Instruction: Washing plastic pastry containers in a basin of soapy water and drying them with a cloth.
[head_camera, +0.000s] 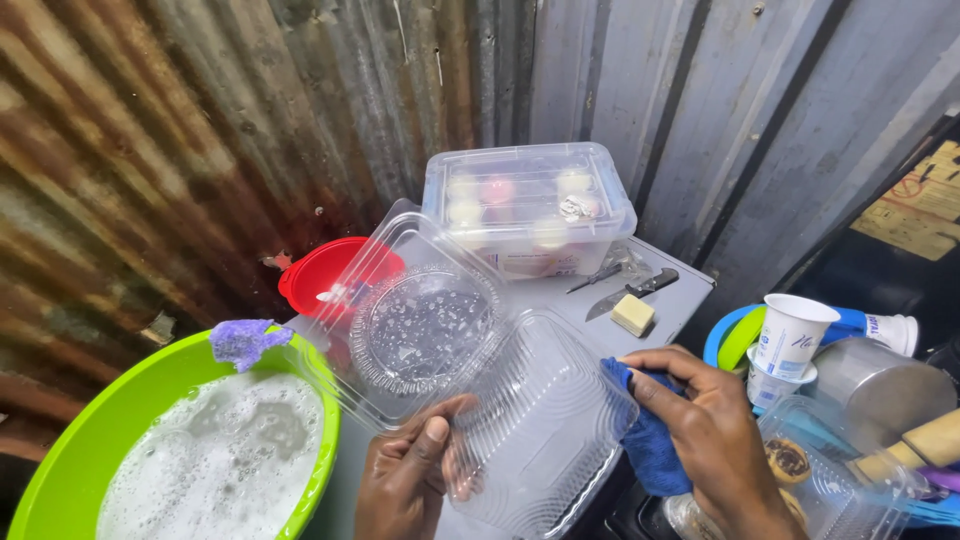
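1. Left hand pinches the edge of the open clear clamshell container, thumb on top, held above the table beside the green basin.
2. Right hand, fingers curled, presses a blue cloth to its lid: wiping step.
3. Next likely needs turning the container to reach the wet half.

The open clamshell container sits at the middle front, the left hand under its near edge and the right hand with a cloth at its right edge. Left of it stands a basin with a sponge on its rim. Behind, on the table, are a lidded box, a knife and a soap bar. Cups stand to the right.
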